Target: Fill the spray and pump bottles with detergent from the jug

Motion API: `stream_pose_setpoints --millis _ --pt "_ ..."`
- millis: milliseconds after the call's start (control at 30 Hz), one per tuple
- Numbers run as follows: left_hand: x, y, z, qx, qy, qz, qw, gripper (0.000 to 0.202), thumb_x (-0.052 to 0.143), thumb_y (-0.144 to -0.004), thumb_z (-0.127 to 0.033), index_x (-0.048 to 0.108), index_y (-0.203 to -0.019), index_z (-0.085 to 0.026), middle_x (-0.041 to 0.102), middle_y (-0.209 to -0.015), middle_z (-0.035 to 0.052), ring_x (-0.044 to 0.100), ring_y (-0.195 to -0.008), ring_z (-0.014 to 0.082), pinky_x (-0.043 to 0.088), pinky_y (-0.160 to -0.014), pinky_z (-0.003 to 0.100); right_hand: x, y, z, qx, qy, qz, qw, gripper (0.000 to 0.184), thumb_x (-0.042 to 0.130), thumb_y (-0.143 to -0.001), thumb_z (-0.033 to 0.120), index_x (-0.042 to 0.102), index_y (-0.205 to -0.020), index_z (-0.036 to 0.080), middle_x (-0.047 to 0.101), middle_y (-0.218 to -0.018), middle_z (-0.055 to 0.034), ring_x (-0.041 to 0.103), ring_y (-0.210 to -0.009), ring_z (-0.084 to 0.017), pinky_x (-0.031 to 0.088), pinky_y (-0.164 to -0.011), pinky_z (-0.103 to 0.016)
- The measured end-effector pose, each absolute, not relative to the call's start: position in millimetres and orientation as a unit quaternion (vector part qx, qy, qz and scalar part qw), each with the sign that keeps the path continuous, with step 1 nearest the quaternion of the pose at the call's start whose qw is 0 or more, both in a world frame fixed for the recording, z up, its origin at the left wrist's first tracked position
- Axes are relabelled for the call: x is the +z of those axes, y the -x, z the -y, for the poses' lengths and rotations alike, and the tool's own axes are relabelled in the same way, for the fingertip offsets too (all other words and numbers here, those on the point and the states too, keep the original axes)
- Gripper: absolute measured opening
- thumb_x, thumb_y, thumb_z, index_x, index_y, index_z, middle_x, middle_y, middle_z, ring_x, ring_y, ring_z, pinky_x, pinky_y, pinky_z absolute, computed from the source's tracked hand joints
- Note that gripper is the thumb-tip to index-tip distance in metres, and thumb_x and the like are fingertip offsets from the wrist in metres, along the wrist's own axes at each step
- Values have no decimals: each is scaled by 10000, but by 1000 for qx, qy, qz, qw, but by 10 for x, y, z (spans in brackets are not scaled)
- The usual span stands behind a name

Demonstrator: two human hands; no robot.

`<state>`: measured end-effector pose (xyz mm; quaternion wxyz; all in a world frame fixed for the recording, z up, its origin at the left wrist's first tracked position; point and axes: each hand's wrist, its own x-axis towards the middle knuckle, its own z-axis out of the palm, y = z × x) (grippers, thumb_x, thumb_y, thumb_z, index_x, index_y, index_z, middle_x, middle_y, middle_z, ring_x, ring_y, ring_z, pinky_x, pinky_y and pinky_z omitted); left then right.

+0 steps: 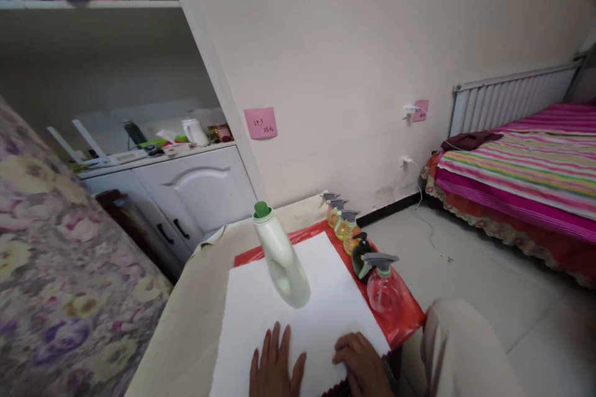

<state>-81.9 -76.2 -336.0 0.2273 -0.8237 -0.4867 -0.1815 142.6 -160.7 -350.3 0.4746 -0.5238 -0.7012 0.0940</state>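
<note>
My left hand [274, 366] lies flat on a white sheet [251, 304], its fingers spread and nothing in it. To its right, my right hand [361, 360] rests near the sheet's front right edge with fingers loosely bent and apart, holding nothing visible. Beyond both hands a pale green detergent bottle [283, 260] stands on the sheet, uncapped, with a green spout at its mouth. Along the sheet's right side runs a row of bottles: a clear reddish-looking spray bottle [384, 291] nearest, a dark pump bottle [361, 258] behind it, then several yellowish spray bottles [350, 236].
Red plastic [407, 310] shows around the sheet, over a beige-covered table [195, 298]. A floral curtain [69, 273] hangs at left, beside a white cabinet [205, 186]. My knee [460, 347] is at lower right. A bed [526, 167] stands at far right.
</note>
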Motion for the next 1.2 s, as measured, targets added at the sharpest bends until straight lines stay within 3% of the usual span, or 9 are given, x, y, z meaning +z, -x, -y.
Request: stream_pose_setpoints --millis 433,667,1200 --pt "-3333 815 779 -167 823 488 237 499 444 -904 -440 558 -1336 -218 537 -1426 93 515 -1283 299 428 -1013 486 -3472 -1419 1619 78 505 703 495 512 424 -559 -11 549 -979 252 602 -992 -36 564 -868 -223 438 -728 -345" --pt "-3303 804 793 -165 823 496 221 495 466 -898 -440 551 -1342 -236 536 -1429 83 496 -1300 297 410 -1034 487 -3398 -1416 1634 86 511 699 492 523 423 -519 -9 567 -954 242 604 -966 -38 565 -856 -222 449 -714 -342" --pt "-3195 768 950 -164 828 497 201 494 462 -928 -434 506 -1371 -221 519 -1442 113 481 -1314 294 396 -1039 471 -3395 -1431 1745 112 511 701 484 453 414 -698 -37 580 -1004 253 628 -1034 -61 595 -956 -249 506 -798 -408"
